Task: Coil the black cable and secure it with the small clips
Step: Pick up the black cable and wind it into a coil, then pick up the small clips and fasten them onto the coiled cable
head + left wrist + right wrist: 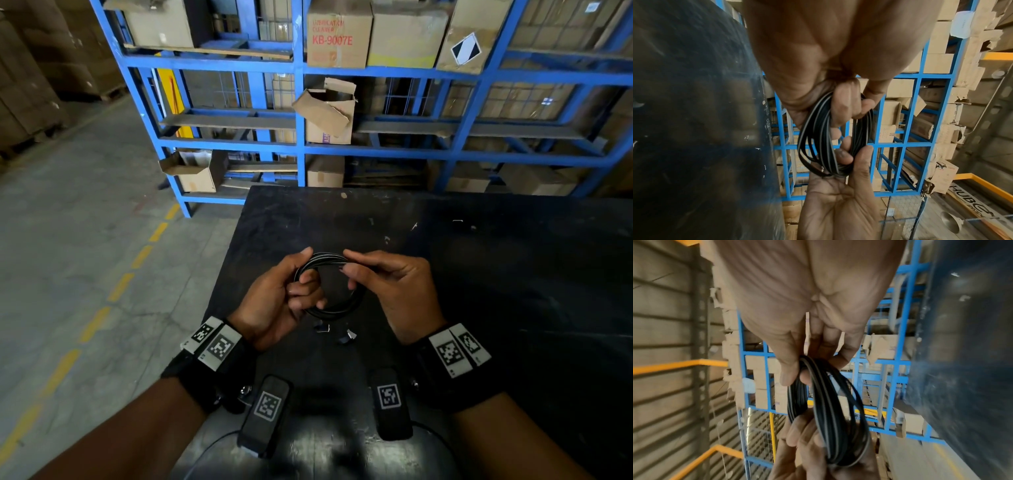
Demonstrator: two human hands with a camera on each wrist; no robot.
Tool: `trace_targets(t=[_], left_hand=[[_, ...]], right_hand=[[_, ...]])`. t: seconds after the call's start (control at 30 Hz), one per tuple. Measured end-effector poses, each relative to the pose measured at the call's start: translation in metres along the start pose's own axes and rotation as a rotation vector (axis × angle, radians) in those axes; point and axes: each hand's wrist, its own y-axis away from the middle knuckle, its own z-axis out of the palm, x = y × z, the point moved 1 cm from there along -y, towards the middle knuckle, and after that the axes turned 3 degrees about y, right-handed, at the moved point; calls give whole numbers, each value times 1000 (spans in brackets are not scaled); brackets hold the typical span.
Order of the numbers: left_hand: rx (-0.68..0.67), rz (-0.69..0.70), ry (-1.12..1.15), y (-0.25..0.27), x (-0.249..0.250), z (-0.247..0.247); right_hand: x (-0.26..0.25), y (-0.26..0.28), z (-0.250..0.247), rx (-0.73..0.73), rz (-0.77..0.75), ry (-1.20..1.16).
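The black cable [337, 310] is wound into a round coil of several loops and held above the black table [479, 257]. My left hand [298, 284] grips the coil's left side, fingers curled through the ring. My right hand [349, 270] pinches the coil's top right between thumb and fingers. The left wrist view shows the cable [818, 142] running from my left hand [840, 110] to my right hand [846, 155]. In the right wrist view the cable [830, 402] hangs from my right hand [797, 374]. Two small clips [323, 328] [347, 337] lie on the table just below the coil.
Blue shelving [301, 102] with cardboard boxes [337, 34] stands behind the table. The concrete floor [85, 240] with a dashed yellow line lies to the left. Two black marker-tagged devices [267, 411] [390, 401] sit at the table's near edge.
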Motion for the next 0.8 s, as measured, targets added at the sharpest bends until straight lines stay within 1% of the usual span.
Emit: trace_targets(t=[0.17, 0.23, 0.3, 0.33, 0.4, 0.5, 0.57, 0.7, 0.8], left_hand=[[-4, -17, -49, -1, -15, -17], [1, -46, -77, 1, -26, -32], [12, -118, -111, 7, -41, -50], [25, -168, -125, 11, -51, -58], [55, -272, -156, 21, -73, -75], [86, -371, -263, 30, -105, -88], [120, -378, -322, 31, -120, -90], [244, -286, -360, 26, -138, -96], [320, -308, -357, 19, -143, -96]], right_hand=[[26, 15, 6, 69, 211, -224], [39, 26, 7, 88, 253, -193], [52, 42, 6, 85, 260, -89], [59, 50, 4, 65, 251, -21], [73, 69, 2, -26, 242, 97], [96, 91, -3, -176, 262, 215], [108, 100, -8, -208, 295, 247], [127, 107, -18, -199, 375, 253], [139, 107, -19, -185, 423, 245]])
